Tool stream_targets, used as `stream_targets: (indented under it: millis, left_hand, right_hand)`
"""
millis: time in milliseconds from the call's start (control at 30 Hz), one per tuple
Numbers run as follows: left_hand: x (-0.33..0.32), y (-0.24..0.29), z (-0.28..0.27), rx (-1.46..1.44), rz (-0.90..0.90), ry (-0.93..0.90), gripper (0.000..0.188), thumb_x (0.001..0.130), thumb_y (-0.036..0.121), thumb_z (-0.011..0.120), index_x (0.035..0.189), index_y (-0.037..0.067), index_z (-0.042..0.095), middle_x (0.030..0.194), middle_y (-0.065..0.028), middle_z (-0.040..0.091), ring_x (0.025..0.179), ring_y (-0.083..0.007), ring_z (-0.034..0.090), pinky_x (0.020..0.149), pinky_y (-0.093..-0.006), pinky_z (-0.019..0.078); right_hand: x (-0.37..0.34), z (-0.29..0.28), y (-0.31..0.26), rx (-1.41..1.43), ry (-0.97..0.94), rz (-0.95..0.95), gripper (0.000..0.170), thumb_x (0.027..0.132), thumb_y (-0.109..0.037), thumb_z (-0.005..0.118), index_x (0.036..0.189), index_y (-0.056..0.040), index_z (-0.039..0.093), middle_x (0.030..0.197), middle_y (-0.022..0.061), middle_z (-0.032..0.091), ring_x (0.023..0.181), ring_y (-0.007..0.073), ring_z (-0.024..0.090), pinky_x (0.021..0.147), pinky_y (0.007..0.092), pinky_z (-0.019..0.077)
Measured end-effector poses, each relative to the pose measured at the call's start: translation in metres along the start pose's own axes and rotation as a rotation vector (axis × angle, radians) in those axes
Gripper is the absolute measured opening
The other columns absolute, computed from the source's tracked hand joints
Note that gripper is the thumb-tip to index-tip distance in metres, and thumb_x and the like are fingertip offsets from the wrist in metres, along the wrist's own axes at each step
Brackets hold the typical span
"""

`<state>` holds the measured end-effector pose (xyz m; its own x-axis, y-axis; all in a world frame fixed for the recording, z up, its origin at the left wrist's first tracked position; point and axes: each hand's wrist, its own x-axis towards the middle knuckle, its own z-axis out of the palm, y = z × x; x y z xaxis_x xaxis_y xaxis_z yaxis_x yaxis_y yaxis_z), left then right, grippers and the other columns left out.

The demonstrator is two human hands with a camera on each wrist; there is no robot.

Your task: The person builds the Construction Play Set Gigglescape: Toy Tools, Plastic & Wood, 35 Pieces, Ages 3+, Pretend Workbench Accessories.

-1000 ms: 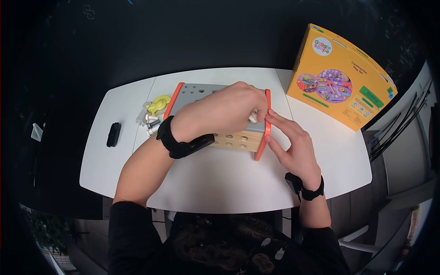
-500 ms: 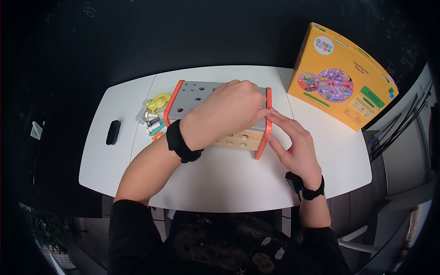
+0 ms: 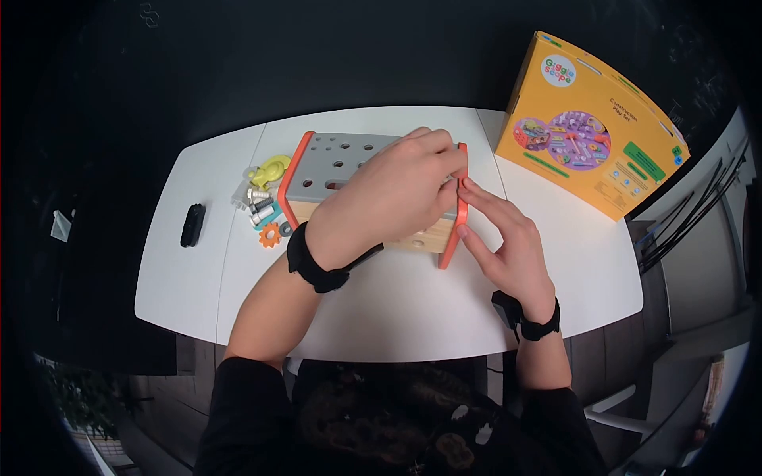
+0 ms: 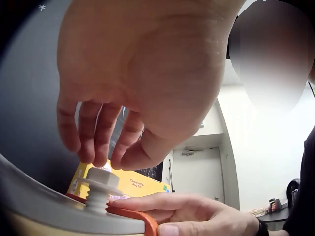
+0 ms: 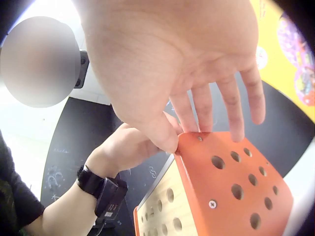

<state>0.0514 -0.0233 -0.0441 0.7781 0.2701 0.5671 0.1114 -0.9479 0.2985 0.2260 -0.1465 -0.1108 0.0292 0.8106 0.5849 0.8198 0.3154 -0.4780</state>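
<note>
A toy workbench (image 3: 321, 169) with a grey holed top, wooden front and orange side panels stands on the white table. Near its right end, a pale hex-head bolt (image 4: 102, 178) stands upright in the grey top, part of its thread showing. My left hand (image 3: 397, 186) hovers over this bolt, loosely bent fingertips right at the top of its head. In the head view that hand hides the bolt. My right hand (image 3: 512, 250) rests against the right orange panel (image 5: 231, 182), with its fingertips along the upper edge and its thumb at the front corner.
Left of the workbench lie yellow pieces (image 3: 271, 171), metallic-looking bolts (image 3: 260, 213) and an orange gear (image 3: 270, 235). A black case-like object (image 3: 192, 225) sits farther left. The yellow construction set box (image 3: 591, 131) stands at the back right.
My left hand has twisted over the bolt, its wrist turning and shifting slightly right, and its fingers have loosened. The right hand has stayed at the orange panel.
</note>
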Motion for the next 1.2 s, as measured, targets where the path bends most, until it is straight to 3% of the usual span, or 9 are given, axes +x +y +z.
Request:
stream_targets:
  millis: [133,267,367,433,567,667,867,1033,1200]
  left_hand:
    - [-0.006,-0.005,0.004,0.13,-0.116,-0.024,0.017,0.086,0.013,0.071,0.089,-0.003,0.07,0.09,-0.0163,0.068,0.083,-0.0357,0.064,0.079,-0.0413,0.0536]
    - [-0.008,-0.004,0.001,0.024,-0.153,-0.037,0.015,0.086,0.011,0.073,0.091,-0.003,0.072,0.091,-0.016,0.069,0.085,-0.0353,0.065,0.079,-0.04,0.0542]
    - [-0.01,-0.007,0.001,-0.028,-0.038,0.01,0.007,0.084,-0.003,0.066,0.089,-0.003,0.071,0.09,-0.0158,0.07,0.085,-0.0362,0.066,0.079,-0.0389,0.0545]
    - [-0.007,-0.009,-0.003,-0.103,-0.006,-0.103,0.018,0.081,-0.013,0.056,0.088,-0.003,0.07,0.095,-0.016,0.071,0.087,-0.0366,0.067,0.079,-0.0388,0.0546]
    - [-0.005,-0.014,-0.001,-0.197,0.012,-0.069,0.023,0.077,-0.014,0.051,0.086,-0.002,0.069,0.09,-0.015,0.07,0.084,-0.0362,0.066,0.077,-0.0391,0.0542]
    - [-0.004,-0.008,0.003,-0.111,-0.033,0.107,0.012,0.082,-0.006,0.059,0.086,-0.002,0.07,0.085,-0.0147,0.068,0.08,-0.0342,0.065,0.074,-0.0393,0.0536]
    - [-0.002,-0.008,0.001,0.089,-0.168,-0.083,0.012,0.087,0.01,0.073,0.089,-0.002,0.073,0.086,-0.0146,0.069,0.08,-0.0309,0.066,0.074,-0.0393,0.0537]
    - [-0.008,-0.022,0.001,-0.113,0.036,-0.102,0.012,0.085,0.007,0.073,0.095,0.0,0.075,0.096,-0.0138,0.074,0.092,-0.032,0.069,0.081,-0.0387,0.0549]
    - [-0.01,-0.017,0.004,-0.241,-0.029,-0.068,0.016,0.085,0.009,0.074,0.099,0.001,0.074,0.101,-0.0126,0.073,0.094,-0.0316,0.069,0.082,-0.0387,0.0547]
  right_hand:
    - [-0.001,0.0,-0.001,0.01,0.004,0.005,0.04,0.088,-0.018,0.074,0.126,-0.0079,0.069,0.134,0.0098,0.067,0.113,0.0311,0.068,0.097,0.0381,0.0541]
    - [-0.001,0.0,0.0,0.008,0.009,0.0,0.04,0.089,-0.019,0.073,0.127,-0.0085,0.069,0.134,0.0095,0.068,0.112,0.0307,0.068,0.098,0.0378,0.0541]
    - [-0.002,0.0,0.0,0.008,0.006,-0.004,0.04,0.089,-0.02,0.073,0.127,-0.0082,0.069,0.134,0.0093,0.068,0.112,0.0302,0.068,0.098,0.0377,0.054]
    - [-0.002,0.0,0.0,0.01,0.004,-0.005,0.039,0.09,-0.021,0.073,0.126,-0.0077,0.069,0.134,0.0094,0.067,0.113,0.0304,0.068,0.098,0.0382,0.054]
    - [-0.002,0.0,0.002,0.019,-0.004,0.0,0.039,0.09,-0.021,0.072,0.126,-0.0075,0.069,0.134,0.0094,0.067,0.113,0.0309,0.068,0.098,0.0386,0.0541]
    - [-0.002,0.0,0.0,0.009,0.0,-0.002,0.039,0.09,-0.021,0.072,0.126,-0.0075,0.069,0.134,0.0097,0.067,0.113,0.0313,0.068,0.098,0.0388,0.0543]
    - [-0.002,0.0,0.0,0.012,-0.01,0.011,0.039,0.09,-0.021,0.072,0.127,-0.0076,0.069,0.134,0.0101,0.067,0.114,0.0315,0.067,0.098,0.0393,0.0544]
    - [-0.002,0.0,0.0,0.008,0.0,0.007,0.039,0.09,-0.021,0.072,0.127,-0.0081,0.069,0.135,0.0101,0.067,0.116,0.0318,0.067,0.098,0.0394,0.0543]
    - [-0.003,0.001,0.001,0.013,-0.008,0.016,0.04,0.09,-0.022,0.072,0.127,-0.0081,0.069,0.136,0.0101,0.067,0.116,0.0318,0.067,0.098,0.0395,0.0544]
